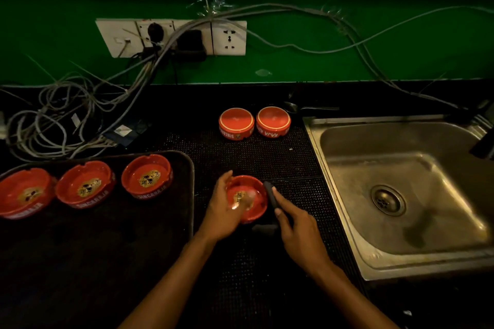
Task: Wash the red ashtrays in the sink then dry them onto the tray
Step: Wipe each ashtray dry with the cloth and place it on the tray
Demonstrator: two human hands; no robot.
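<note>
Ashtray (247,199) mid-frame in my left hand (223,208), right hand (299,230) gripping dark cloth (271,196); three on tray (184,165), two left upside-down.

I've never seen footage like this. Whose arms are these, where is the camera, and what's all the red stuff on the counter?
No machine here: a person wears a camera on the head, looking down at their own hands. The left hand holds a red ashtray over a black dotted mat; the right hand holds a dark object, perhaps a cloth or sponge, against it. Three ashtrays sit upright on the black tray at left, two lie upside down farther back, and a steel sink is at right.
</note>
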